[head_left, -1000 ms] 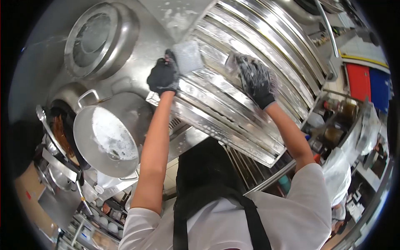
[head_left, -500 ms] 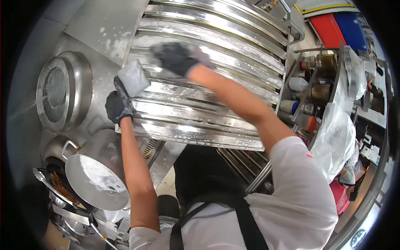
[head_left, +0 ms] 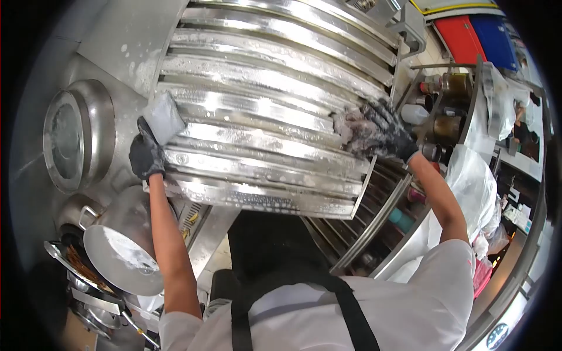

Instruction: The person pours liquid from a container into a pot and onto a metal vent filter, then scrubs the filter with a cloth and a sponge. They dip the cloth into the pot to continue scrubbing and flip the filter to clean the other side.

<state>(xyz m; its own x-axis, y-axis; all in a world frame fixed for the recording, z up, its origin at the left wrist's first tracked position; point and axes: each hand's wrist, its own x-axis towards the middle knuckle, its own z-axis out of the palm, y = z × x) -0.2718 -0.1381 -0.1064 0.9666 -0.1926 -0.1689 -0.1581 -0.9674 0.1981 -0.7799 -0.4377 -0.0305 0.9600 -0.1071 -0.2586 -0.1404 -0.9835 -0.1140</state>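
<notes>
A ridged metal panel [head_left: 257, 105], wet with suds, lies across the middle of the view. My left hand [head_left: 146, 153], in a black glove, grips the panel's left edge, its thumb against a grey-white scouring pad [head_left: 164, 118] that rests on the ridges. At the panel's right side my right hand [head_left: 386, 131], also gloved in black, presses a soapy greyish cloth [head_left: 354, 128] onto the ridges. The fingers of that hand lie over the cloth.
A round metal pan [head_left: 65, 140] leans at the left, above a large two-handled pot [head_left: 120, 257] with suds. A shelf with jars [head_left: 451, 128] stands at the right, beside plastic bags [head_left: 468, 181]. Metal racks [head_left: 374, 205] lie below the panel.
My right hand has swept the cloth from the panel's upper left to its right side. My left hand, the pad and the panel's near edge have shifted slightly left in view.
</notes>
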